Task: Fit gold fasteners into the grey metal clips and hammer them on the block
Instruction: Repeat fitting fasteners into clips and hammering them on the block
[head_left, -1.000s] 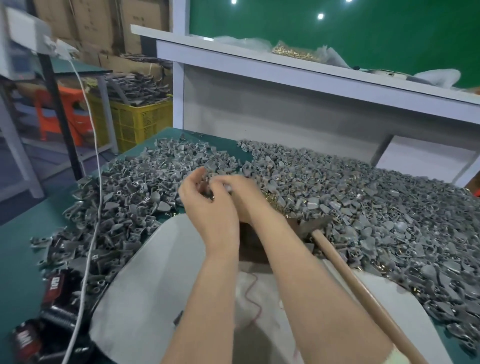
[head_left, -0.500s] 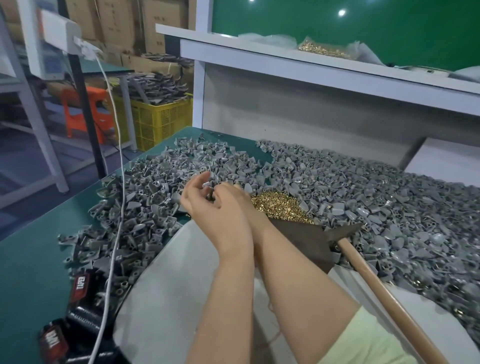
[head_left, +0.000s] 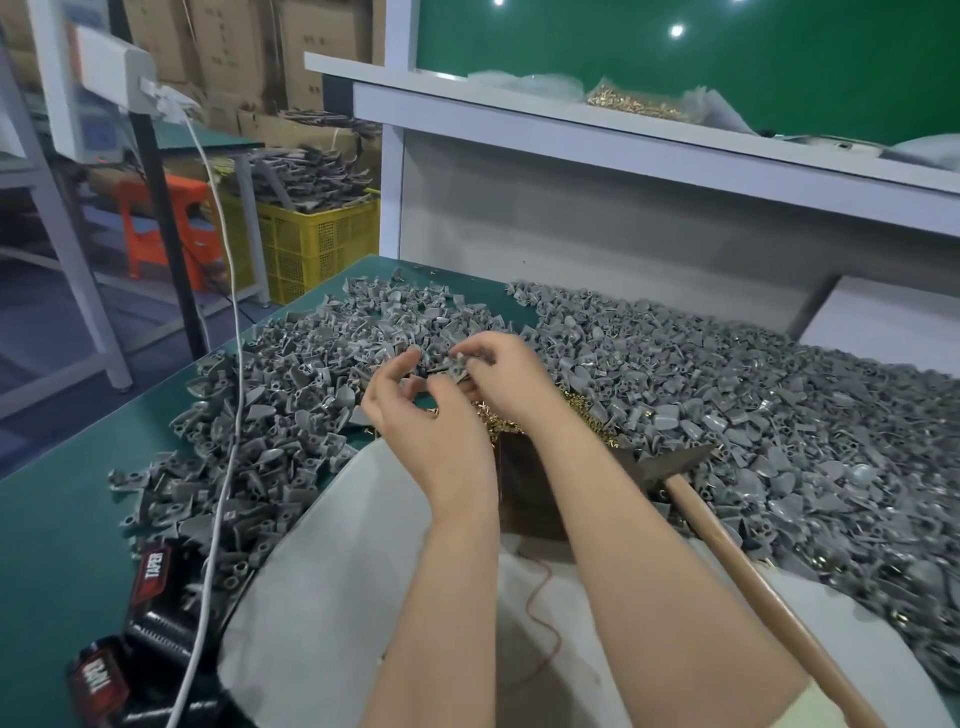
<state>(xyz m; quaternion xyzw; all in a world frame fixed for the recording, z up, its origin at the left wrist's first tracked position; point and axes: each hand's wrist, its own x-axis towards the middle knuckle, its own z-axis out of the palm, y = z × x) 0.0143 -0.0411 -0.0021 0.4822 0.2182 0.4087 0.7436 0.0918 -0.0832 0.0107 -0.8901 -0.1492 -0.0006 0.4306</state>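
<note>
Left hand (head_left: 415, 421) had drawn off toward 8 o'clock, fingers loosely spread, while right hand (head_left: 511, 376) kept pinching a grey clip (head_left: 460, 364).

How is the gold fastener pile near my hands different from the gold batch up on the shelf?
The gold fastener pile lies loose on the green table among grey clips; the shelf batch sits in clear plastic on the white shelf. The gold fastener pile is partly hidden behind the left hand and right hand; the shelf batch is in plain view. Both are small shiny gold pieces.
</note>
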